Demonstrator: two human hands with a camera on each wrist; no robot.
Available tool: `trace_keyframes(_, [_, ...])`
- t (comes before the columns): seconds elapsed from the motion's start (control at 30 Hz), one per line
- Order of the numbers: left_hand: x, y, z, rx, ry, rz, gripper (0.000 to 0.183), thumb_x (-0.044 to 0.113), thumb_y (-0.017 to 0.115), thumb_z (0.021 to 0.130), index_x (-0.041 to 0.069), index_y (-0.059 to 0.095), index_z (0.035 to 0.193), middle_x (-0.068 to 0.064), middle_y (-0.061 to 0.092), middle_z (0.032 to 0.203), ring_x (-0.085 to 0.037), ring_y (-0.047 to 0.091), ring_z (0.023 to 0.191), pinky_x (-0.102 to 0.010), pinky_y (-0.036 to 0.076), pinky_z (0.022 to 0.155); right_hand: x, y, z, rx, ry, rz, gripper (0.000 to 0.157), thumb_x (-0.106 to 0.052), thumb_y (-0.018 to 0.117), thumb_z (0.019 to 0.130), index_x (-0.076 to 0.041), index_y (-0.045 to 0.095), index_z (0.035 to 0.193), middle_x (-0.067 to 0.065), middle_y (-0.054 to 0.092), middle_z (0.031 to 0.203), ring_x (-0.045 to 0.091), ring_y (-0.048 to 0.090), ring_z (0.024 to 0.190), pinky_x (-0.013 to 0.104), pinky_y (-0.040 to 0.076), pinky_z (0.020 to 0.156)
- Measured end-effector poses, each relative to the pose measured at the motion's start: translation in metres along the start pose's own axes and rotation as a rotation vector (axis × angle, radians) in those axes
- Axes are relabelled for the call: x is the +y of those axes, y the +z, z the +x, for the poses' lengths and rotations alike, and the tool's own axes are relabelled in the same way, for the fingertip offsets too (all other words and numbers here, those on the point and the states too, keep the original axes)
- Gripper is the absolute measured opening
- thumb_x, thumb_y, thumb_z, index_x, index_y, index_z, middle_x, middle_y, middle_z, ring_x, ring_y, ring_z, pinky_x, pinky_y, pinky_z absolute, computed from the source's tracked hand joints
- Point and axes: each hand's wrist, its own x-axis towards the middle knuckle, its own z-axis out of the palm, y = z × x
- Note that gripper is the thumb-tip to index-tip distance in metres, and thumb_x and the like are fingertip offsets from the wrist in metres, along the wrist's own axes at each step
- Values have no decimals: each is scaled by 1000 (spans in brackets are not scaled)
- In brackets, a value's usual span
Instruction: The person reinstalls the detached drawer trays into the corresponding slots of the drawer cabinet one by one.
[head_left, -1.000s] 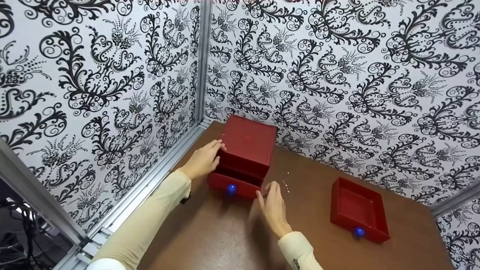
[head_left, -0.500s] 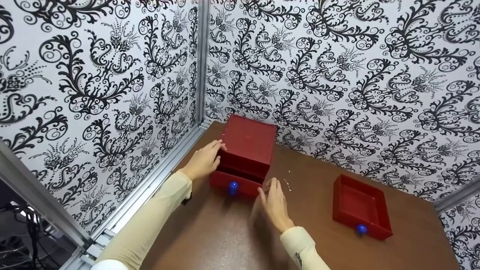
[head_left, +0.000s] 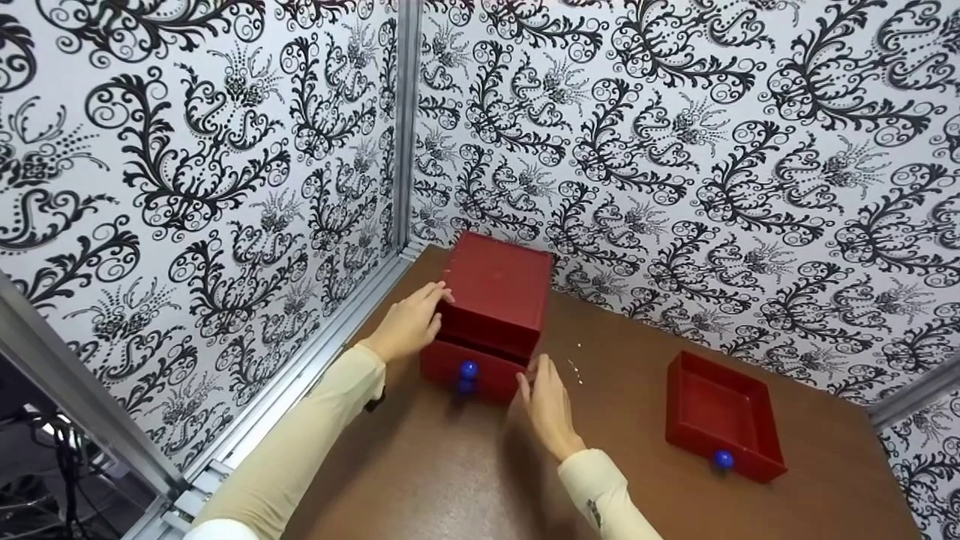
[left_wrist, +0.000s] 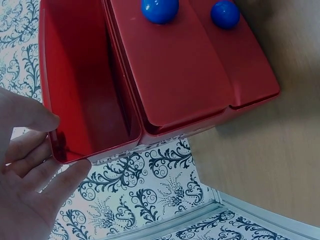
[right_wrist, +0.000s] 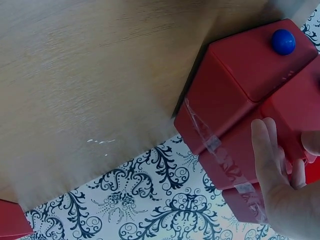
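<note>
A red drawer cabinet stands in the corner on the table, its top slot hollow in front. My left hand grips its upper left edge. In the left wrist view the thumb lies at the inner side of the wall and the fingers are outside. Below the slot, a middle drawer with a blue knob sticks out slightly. Under it is a bottom drawer with its own blue knob. My right hand holds the middle drawer's right front corner, thumb and fingers on different sides of it.
A removed red drawer with a blue knob lies on the brown table to the right. Small white marks show on the table between. Patterned walls and a metal frame border the table closely.
The middle drawer has moved a little back into the cabinet, and the lower knob now shows beneath its knob. My right hand has stayed with the drawer's corner; my left hand has stayed put.
</note>
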Motion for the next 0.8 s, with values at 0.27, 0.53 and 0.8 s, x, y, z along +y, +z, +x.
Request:
trace_keyframes(0.27, [-2, 3, 0, -21, -17, -3, 31, 6, 56, 83, 11, 56, 113, -12, 50, 135, -27, 50, 126, -46, 51, 90, 2, 5, 4, 52, -24, 11, 18, -12, 65, 83, -3, 51, 89, 7, 56, 79, 19, 59, 67, 33, 48, 58])
trace_keyframes(0.53, [-3, 5, -1, -13, -17, -9, 32, 5, 58, 82, 12, 56, 113, -10, 52, 133, -27, 52, 124, -46, 53, 87, 1, 2, 9, 74, -33, 2, 19, -12, 67, 81, -5, 50, 84, 5, 54, 72, 18, 56, 65, 31, 45, 55])
trace_keyframes(0.8, [-4, 3, 3, -3, 7, -12, 32, 3, 57, 82, 10, 56, 113, -11, 53, 131, -28, 52, 123, -44, 51, 92, 4, 4, 16, 85, -18, 9, 23, -13, 68, 80, -5, 47, 83, 4, 50, 67, 17, 50, 59, 29, 40, 51])
